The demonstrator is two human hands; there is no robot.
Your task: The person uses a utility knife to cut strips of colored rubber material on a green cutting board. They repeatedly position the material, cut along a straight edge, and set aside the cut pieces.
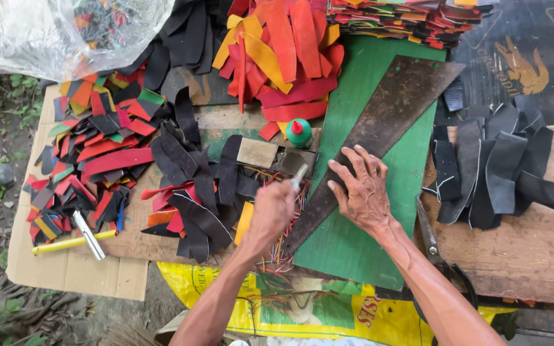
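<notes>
My right hand [361, 189] lies flat with fingers spread on a long, rusty metal triangle [386, 122] that rests on a green sheet [354, 250]. My left hand [272, 210] is closed around a thin pale tool [299, 175] whose tip points at the triangle's left edge. Just beyond it lie thin coloured strands [282, 247] and black leather strips [200, 186]. A small green bottle with a red cap [299, 132] stands above my left hand.
Red, orange and yellow strips [283, 51] are heaped at the back, mixed small scraps [91, 154] at left, dark grey pieces [495, 166] at right. Scissors [432, 247] lie by my right forearm. A yellow-handled knife [72, 242], a plastic bag [59, 32], a yellow sack [328, 311].
</notes>
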